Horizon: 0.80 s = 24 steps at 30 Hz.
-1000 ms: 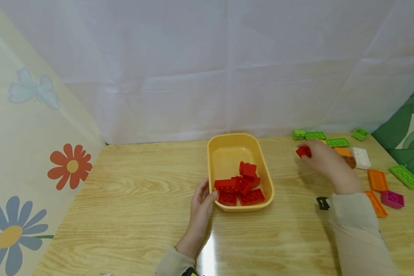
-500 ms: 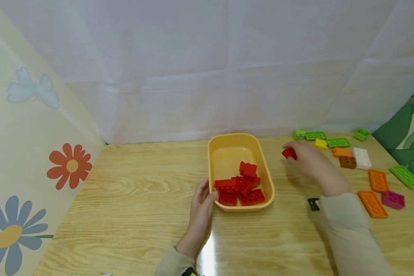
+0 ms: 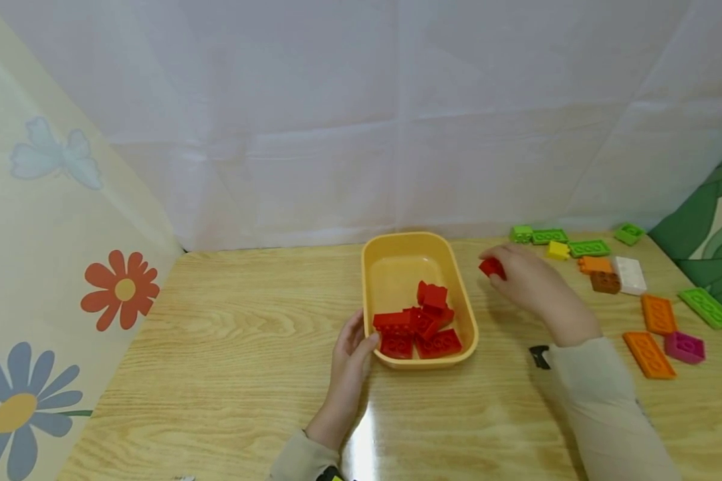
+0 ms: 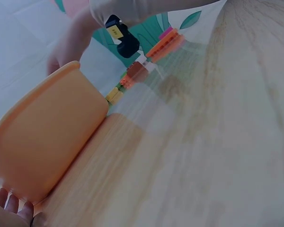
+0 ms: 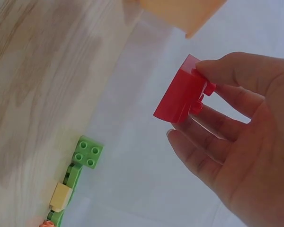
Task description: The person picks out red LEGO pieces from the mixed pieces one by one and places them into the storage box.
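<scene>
A yellow plastic bin stands on the table with several red toy bricks piled toward its near end. My left hand holds the bin's near left corner, the thumb at the rim and the fingers along the outer wall. To the right of the bin, above the table, my right hand pinches a red brick between thumb and fingers. In the right wrist view this brick has a slanted, curved face, and its studs point toward the palm.
At the right lie green bricks, a yellow brick, a brown brick, a white brick, orange plates and a magenta brick. A white cloth hangs behind the table.
My right hand has moved left toward the bin with the red brick, uncovering the yellow, orange and brown bricks. The left hand and the bin have stayed in place.
</scene>
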{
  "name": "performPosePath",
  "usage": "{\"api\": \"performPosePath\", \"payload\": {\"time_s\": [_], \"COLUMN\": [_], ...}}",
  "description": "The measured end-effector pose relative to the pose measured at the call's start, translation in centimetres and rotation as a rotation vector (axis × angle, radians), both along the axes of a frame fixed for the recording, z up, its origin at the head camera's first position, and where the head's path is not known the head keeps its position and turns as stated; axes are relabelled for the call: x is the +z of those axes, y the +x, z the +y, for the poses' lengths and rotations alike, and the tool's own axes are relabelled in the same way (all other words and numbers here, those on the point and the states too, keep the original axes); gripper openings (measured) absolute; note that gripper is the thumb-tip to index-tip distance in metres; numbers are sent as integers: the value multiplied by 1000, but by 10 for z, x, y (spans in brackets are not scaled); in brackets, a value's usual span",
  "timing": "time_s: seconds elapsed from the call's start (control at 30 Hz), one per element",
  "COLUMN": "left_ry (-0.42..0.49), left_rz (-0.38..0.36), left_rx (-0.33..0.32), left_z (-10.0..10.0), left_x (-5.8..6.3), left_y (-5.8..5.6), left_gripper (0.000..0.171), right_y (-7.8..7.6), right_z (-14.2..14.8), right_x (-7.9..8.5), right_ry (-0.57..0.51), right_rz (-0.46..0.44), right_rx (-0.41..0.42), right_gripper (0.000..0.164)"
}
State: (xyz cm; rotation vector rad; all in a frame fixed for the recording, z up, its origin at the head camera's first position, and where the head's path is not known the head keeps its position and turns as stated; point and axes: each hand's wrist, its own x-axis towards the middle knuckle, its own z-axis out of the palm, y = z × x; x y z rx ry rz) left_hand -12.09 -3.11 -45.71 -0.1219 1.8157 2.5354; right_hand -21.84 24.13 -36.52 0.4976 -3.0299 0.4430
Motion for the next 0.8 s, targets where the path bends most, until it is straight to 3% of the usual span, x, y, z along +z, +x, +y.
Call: {"api": "performPosePath", "payload": {"time_s": [0.53,0.8], "left_ry": [5,6], "left_rz": [7,11], "left_rx": [6,0], "left_z": [0,0], "left_x": [0,-1], "left_y": [0,0], "left_gripper": [55,56], "right_y": [8,10], "right_z": [-25,-34], "right_x": [3,4], "right_ry": [5,7], "right_rz": [92,94], "right_rx": [71,97], "right_gripper": [33,33]}}
